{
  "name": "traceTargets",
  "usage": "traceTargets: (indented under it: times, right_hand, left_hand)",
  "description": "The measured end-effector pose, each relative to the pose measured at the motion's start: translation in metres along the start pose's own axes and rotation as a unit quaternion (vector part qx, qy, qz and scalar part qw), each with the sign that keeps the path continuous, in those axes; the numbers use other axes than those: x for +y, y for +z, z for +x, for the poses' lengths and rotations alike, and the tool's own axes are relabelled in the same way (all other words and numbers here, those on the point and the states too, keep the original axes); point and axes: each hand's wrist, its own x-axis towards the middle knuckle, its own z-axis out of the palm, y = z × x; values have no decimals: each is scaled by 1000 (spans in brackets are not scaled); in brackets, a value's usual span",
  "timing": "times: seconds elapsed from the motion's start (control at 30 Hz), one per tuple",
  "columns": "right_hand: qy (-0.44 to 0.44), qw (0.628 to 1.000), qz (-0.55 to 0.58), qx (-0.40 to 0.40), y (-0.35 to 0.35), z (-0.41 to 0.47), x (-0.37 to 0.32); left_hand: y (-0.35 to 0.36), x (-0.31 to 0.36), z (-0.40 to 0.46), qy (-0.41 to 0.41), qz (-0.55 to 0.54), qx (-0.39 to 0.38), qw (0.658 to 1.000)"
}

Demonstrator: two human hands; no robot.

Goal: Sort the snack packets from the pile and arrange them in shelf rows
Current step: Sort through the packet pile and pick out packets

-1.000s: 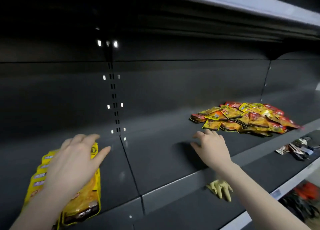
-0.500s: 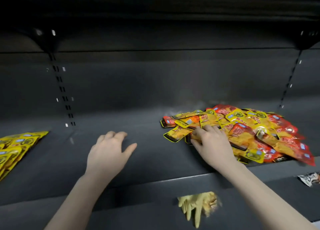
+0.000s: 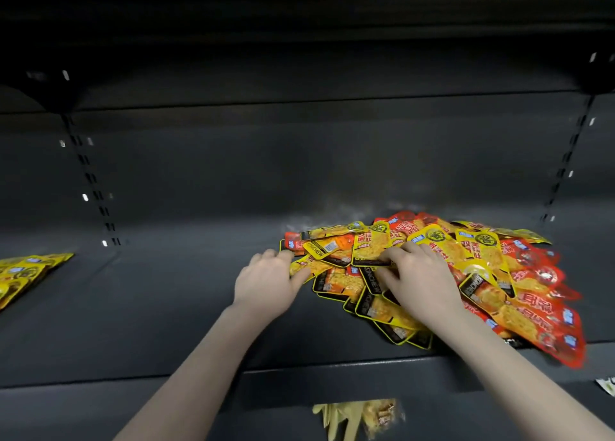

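A loose pile of yellow and red snack packets (image 3: 482,267) lies on the right half of the dark shelf (image 3: 159,307). My left hand (image 3: 268,282) is at the pile's left edge, with its thumb and fingers closing on the corner of a yellow packet (image 3: 311,265). Further right, my right hand (image 3: 421,276) rests on top of the pile. Its fingers are spread, and the fingertips touch the lower edge of another yellow packet (image 3: 371,246). At the far left of the shelf lies a row of yellow packets (image 3: 25,271).
The shelf's front lip runs below my forearms. On the lower shelf lie a pale yellow glove-like item (image 3: 352,419) and, at the right edge, a white packet (image 3: 606,384). Slotted uprights (image 3: 93,181) stand on the back wall at both sides.
The view has swung right from the yellow row to the pile. Both hands moved right: the left from the row to the pile's edge, the right onto the pile.
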Motion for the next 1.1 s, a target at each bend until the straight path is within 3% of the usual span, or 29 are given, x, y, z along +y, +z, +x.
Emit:
traceTargets:
  times: [0.17, 0.3, 0.5, 0.7, 0.97, 1.1]
  right_hand:
    - [4, 1000, 7, 9, 0, 11, 7]
    - [9, 1000, -6, -11, 4, 17, 5]
    - [10, 999, -13, -35, 5, 20, 1]
    - [11, 998, -38, -56, -1, 26, -13]
    - [23, 996, -60, -62, -4, 20, -23]
    - [32, 995, -59, -68, -2, 13, -24]
  left_hand:
    - [22, 6, 31, -8, -11, -69, 998]
    - [27, 8, 41, -7, -4, -74, 997]
    - [17, -12, 42, -59, -209, -140, 966]
    - [6, -46, 35, -82, -196, -135, 968]
    - [12, -8, 30, -75, -114, -127, 983]
    - [15, -8, 32, -70, -157, -151, 973]
